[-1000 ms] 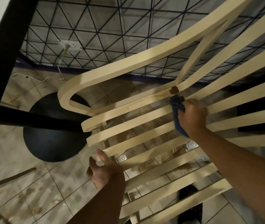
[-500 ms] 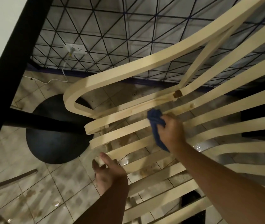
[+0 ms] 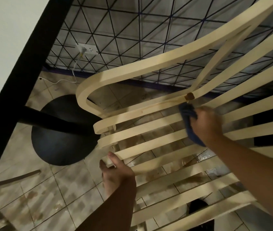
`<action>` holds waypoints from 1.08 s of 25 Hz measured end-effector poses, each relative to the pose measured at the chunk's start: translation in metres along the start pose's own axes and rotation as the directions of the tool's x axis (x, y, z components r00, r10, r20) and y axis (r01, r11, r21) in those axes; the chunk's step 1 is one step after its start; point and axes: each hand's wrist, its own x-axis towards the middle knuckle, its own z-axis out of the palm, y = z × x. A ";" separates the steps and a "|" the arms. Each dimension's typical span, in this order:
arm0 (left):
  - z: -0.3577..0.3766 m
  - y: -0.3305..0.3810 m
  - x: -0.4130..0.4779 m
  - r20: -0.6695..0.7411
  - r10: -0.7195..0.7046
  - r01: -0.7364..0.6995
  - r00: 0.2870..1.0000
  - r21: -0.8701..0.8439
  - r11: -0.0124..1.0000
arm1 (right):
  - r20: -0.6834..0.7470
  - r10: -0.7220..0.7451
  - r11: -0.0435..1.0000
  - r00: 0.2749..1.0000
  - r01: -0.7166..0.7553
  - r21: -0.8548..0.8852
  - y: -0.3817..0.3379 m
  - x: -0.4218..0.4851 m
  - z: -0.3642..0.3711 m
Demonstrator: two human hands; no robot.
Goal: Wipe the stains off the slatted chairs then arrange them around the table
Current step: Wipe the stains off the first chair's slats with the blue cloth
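Head view: slatted chair [image 3: 149, 130] fills most of frame, tilted over the tiled floor [image 3: 49, 197], its curled slat ends just beside the black round table base [image 3: 62, 139]; tabletop edge [image 3: 24, 80] runs dark along the left. Second chair not clearly in view.

Right hand [image 3: 205, 124] clamped on blue cloth [image 3: 186, 112], back up at the top seat slat, cloth just below the brown stain [image 3: 189, 96] at the armrest joint. Half a second ago was lower and further left, mid-slats; a second ago was at this same spot. So: back-and-forth scrub strokes, returning to the stubborn mark.

Left hand [image 3: 115, 172] closed on a slat end at the chair's near-left edge, same hold as before, steadying.

Stain still dark, with a brownish streak trailing left along the slat. Judgement: wiping stage only partly done, this spot needs more passes; arranging round the table not started.
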 end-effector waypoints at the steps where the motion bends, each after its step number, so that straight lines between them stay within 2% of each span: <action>1: 0.000 -0.001 0.000 0.016 0.018 -0.018 1.000 0.010 1.000 | -0.019 0.037 0.998 0.999 -0.038 -0.053 0.012 0.007 -0.006; 4: 0.000 -0.006 0.002 0.009 0.010 -0.011 1.000 0.059 0.998 | -0.081 0.100 0.990 0.992 -0.107 -0.093 0.014 0.012 -0.007; 6: 0.003 -0.005 0.004 -0.024 0.008 -0.007 1.000 0.041 0.999 | -0.120 0.217 0.976 0.969 -0.216 0.023 0.001 0.010 0.002; 8: 0.004 -0.005 0.002 -0.010 0.029 -0.029 1.000 0.016 0.999 | -0.095 0.317 0.940 0.944 -0.299 0.165 -0.014 0.005 0.010; 10: 0.001 -0.008 0.002 -0.009 0.035 -0.035 0.999 -0.003 0.999 | -0.015 0.322 0.887 0.947 -0.296 0.355 -0.035 -0.006 0.015; 12: 0.001 -0.008 0.002 -0.013 0.021 -0.022 1.000 -0.018 1.000 | 0.061 0.282 0.844 0.957 -0.278 0.459 -0.064 -0.022 0.016; 15: 0.003 -0.005 0.000 -0.033 0.007 -0.007 0.999 -0.020 1.000 | 0.169 0.156 0.866 0.973 -0.217 0.450 -0.112 -0.049 0.026; 18: 0.002 -0.005 0.001 -0.038 -0.004 0.004 0.999 -0.002 1.000 | 0.164 -0.091 0.956 0.982 0.041 0.289 -0.149 -0.068 0.034; 22: 0.004 -0.004 0.000 -0.082 -0.014 0.012 0.997 -0.020 1.000 | 0.126 -0.251 0.934 0.960 0.206 0.293 -0.137 -0.059 0.031; 24: 0.004 -0.003 -0.002 -0.075 -0.016 0.014 0.997 -0.033 0.999 | 0.124 -0.242 0.938 0.962 0.199 0.284 -0.107 -0.053 0.027; 27: 0.002 -0.003 -0.003 -0.067 -0.002 0.000 0.998 -0.036 0.999 | 0.100 -0.048 0.990 0.994 0.033 0.141 -0.043 -0.030 0.006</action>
